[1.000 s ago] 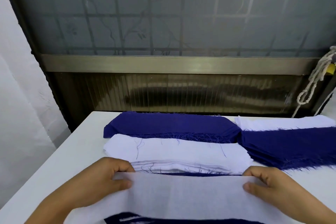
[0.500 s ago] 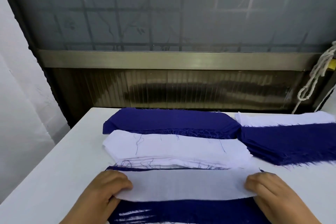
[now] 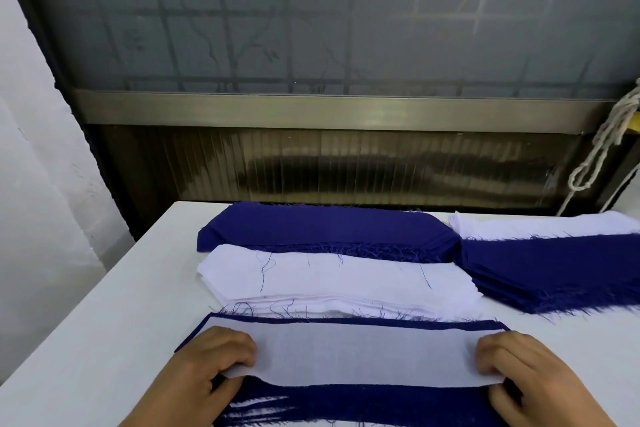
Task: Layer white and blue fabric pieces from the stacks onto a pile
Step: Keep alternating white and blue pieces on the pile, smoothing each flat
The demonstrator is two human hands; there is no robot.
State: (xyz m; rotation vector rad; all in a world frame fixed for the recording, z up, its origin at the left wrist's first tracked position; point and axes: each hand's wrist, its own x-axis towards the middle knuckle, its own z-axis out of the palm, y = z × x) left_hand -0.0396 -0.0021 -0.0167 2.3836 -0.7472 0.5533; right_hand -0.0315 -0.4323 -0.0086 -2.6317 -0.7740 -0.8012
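Whereas a second ago the white fabric piece (image 3: 360, 354) was held stretched above the near edge of the white stack (image 3: 332, 279), it now lies lower and nearer the person, on the blue top layer of the pile (image 3: 363, 404) at the front of the desk (image 3: 114, 319). A narrow blue border shows along its far edge and a wider blue band along its near edge, so it sits off-centre toward the far side. The left hand (image 3: 211, 369) grips the left end, fingers curled over the top and thumb under the edge. The right hand (image 3: 519, 371) pinches the right end likewise. Both ends are still held, so placement appears unfinished; release and smoothing probably remain. The blue stack (image 3: 322, 229) lies behind the white stack, untouched. A second blue stack (image 3: 554, 270) and second white stack (image 3: 519, 227) lie to the right. A blue piece is the likely next layer.
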